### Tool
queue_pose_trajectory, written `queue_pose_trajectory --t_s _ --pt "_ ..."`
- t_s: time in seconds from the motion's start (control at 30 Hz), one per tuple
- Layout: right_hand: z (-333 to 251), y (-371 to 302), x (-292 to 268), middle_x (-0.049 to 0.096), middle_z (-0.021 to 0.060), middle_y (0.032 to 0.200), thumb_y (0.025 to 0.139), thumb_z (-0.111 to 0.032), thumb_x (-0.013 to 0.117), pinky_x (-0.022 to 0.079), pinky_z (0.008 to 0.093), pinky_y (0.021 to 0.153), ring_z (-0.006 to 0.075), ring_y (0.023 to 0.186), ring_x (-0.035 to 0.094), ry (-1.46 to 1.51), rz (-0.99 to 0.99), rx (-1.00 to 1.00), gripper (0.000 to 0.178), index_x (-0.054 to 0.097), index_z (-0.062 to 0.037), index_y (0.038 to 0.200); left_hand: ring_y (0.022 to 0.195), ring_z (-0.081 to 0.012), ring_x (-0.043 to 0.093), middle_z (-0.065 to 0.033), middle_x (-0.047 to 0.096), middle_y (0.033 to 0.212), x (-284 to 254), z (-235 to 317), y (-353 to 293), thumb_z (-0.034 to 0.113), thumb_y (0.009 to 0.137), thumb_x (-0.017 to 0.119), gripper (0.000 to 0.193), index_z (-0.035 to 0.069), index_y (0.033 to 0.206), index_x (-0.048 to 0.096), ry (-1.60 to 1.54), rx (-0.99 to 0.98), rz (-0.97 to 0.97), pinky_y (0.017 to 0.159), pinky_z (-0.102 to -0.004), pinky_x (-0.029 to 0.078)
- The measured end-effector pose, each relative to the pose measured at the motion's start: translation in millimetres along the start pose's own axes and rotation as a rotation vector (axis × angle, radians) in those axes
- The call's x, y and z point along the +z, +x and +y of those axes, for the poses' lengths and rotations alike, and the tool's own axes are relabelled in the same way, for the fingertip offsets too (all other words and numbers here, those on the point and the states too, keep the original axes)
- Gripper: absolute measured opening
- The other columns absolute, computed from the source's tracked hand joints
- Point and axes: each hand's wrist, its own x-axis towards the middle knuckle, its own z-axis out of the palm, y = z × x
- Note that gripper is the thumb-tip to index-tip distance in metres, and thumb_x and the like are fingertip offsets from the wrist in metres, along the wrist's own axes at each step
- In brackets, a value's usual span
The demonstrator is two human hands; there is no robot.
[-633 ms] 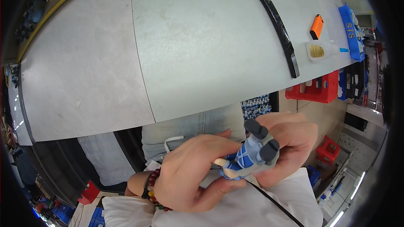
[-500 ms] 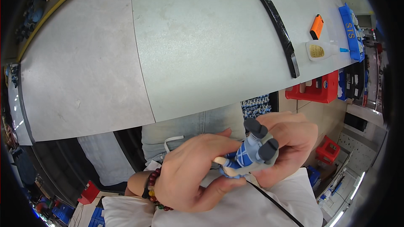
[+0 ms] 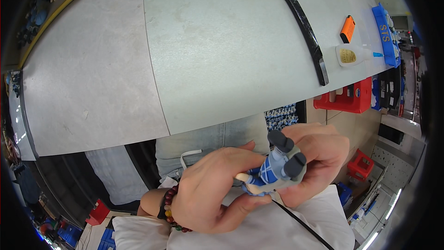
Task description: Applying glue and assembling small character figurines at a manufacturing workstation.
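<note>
A small toy figure [image 3: 272, 171] in blue and grey-blue, with dark grey shoes, is held over my lap between both hands. Its feet point up toward the head view. My left hand [image 3: 219, 187], with a beaded bracelet at the wrist, is closed around the figure's left side, thumb below and fingers above. My right hand [image 3: 317, 159] is curled and closed against the figure's other side; its fingertips are partly hidden behind the figure. The figure's head is hidden by the hands and its own body.
On the table [image 3: 97, 74] lie a black craft knife [image 3: 305, 32] with its blade out, an orange case [image 3: 348, 29] and a glue bottle [image 3: 350, 56]. A blue tray [image 3: 386, 37] sits at the right edge. Beyond it stands a red stool [image 3: 349, 98]. A black cord [image 3: 303, 224] runs below my hands.
</note>
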Motion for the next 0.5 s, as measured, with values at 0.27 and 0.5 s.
queue_pose_trajectory --t_s 0.27,0.5 --pt "4.8 -1.3 1.3 0.056 0.0049 0.058 0.056 0.003 0.065 0.037 0.0227 0.043 0.0147 0.048 0.050 0.040 0.023 -0.042 0.011 0.059 -0.0028 0.063 0.074 -0.0254 0.057 -0.0147 0.056 0.087 3.3 -0.4 -2.4 0.007 0.068 0.066 0.039 -0.005 0.099 0.047 -0.074 -0.020 0.017 0.079 -0.0368 0.045" --pt "15.9 -12.2 11.0 0.058 0.0061 0.068 0.058 0.000 0.070 0.037 0.0212 0.048 0.0126 0.055 0.049 0.448 0.120 0.009 0.021 0.059 -0.0025 0.076 0.079 -0.0199 0.055 -0.0148 0.053 0.096 0.5 -5.1 -2.7 0.011 0.073 0.064 0.041 -0.005 0.105 0.043 -0.363 -0.059 0.002 0.068 -0.0273 0.042"
